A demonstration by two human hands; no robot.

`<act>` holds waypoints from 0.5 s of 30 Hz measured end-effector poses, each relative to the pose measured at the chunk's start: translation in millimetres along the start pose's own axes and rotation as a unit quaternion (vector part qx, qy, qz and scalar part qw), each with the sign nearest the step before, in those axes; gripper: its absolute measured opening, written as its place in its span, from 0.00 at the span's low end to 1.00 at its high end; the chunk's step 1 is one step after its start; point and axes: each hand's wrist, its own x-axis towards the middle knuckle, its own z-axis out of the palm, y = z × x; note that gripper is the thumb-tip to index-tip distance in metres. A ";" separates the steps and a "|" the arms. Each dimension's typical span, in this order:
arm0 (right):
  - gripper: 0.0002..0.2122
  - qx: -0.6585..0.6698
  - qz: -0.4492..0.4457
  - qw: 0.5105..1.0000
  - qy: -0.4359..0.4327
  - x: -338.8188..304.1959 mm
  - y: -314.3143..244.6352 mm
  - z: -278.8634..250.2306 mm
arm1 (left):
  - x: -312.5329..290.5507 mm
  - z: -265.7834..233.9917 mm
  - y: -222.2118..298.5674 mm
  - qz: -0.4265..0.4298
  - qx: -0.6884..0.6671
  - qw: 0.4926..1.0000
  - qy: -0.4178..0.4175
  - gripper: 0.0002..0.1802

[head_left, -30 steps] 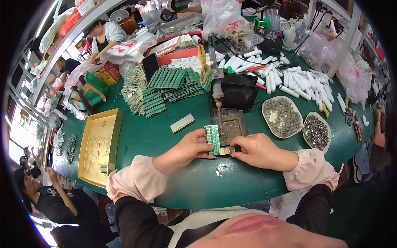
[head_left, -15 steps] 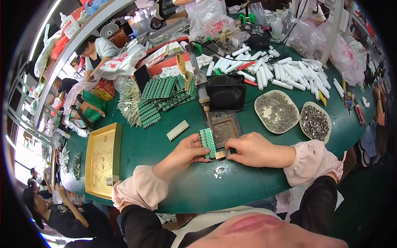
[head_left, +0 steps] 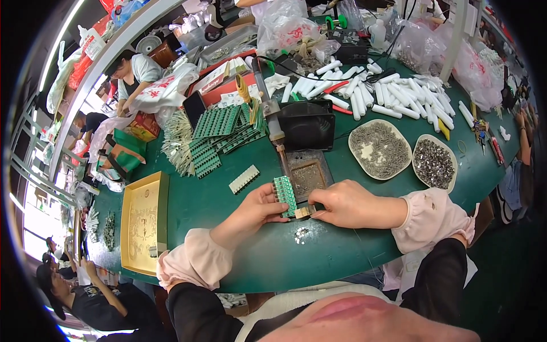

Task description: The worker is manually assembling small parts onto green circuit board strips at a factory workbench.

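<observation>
My left hand [head_left: 254, 206] is closed on the edge of a green circuit board strip [head_left: 285, 195], held tilted above the table. From the other side my right hand [head_left: 342, 202] pinches a small pale block-like piece [head_left: 304, 212] against the board's near end. A thin wire hangs below the right hand. Just beyond the board, the lower end of a mounted soldering iron [head_left: 283, 159] points down over a metal tray [head_left: 324, 163] with brownish residue. Small silvery bits [head_left: 301, 234] lie on the table below the hands. A pale strip with pins [head_left: 244, 179] rests left of the board.
Stacked green boards [head_left: 216, 123] and bundled pale wires [head_left: 178, 142] lie far left. Two pale dishes of small metal parts [head_left: 380, 149] [head_left: 435, 164] stand right, below many white tubes [head_left: 393, 100]. A yellow box [head_left: 162, 211] sits left; a black fan-like unit [head_left: 309, 126] stands behind the tray.
The view has shifted slightly. Both hands keep their grip, and the board and pale piece stay almost in place.
</observation>
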 end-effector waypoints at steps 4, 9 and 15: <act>0.12 -0.001 0.005 1.000 -0.004 0.6 -3.4 -1.8 | -2.0 -0.3 -0.3 0.003 -0.002 1.000 -0.001 0.23; 0.11 -0.009 0.005 1.000 -0.003 -1.2 -0.1 1.7 | -0.4 0.0 -1.7 -0.001 0.006 1.000 0.002 0.23; 0.11 -0.005 -0.005 1.000 -0.005 -1.7 2.3 2.7 | -0.6 0.8 -0.5 -0.003 0.010 1.000 0.004 0.27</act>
